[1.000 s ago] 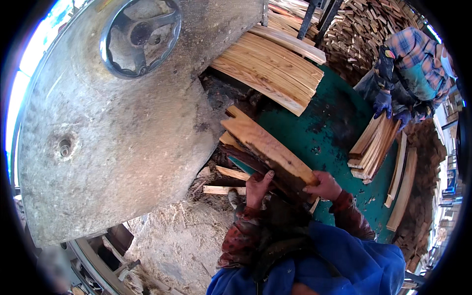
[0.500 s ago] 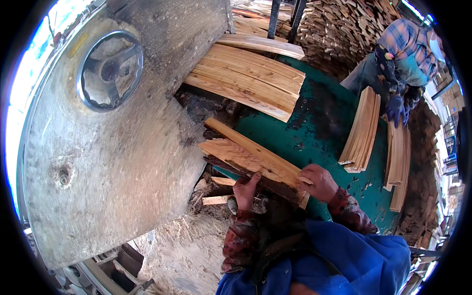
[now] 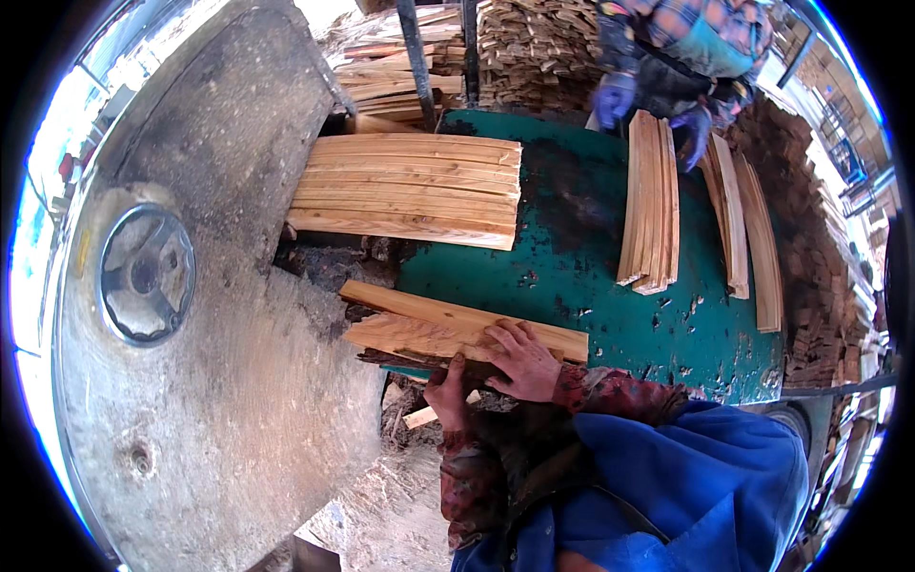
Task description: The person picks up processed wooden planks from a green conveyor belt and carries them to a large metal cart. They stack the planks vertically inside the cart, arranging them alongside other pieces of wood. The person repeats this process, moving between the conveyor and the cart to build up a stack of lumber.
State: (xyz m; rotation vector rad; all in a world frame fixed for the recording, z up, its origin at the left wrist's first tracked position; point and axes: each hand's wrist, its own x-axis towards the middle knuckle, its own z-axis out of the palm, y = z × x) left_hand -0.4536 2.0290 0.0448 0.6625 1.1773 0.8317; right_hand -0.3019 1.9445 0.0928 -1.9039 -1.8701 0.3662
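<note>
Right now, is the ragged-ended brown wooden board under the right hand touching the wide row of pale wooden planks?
Apart: the head view shows green tabletop between the board and planks.

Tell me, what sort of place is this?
Probably a sawmill or woodworking yard: cut boards lie side by side on a green table, a handwheel sits on a large worn panel, and stacked wood rises behind.

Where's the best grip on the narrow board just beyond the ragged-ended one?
Probably grip the narrow board across its right end, coming from the right: that end sticks out past the right hand over the green table, while the ragged-ended board crowds its near side and the grey panel looks close to its left end.
</note>
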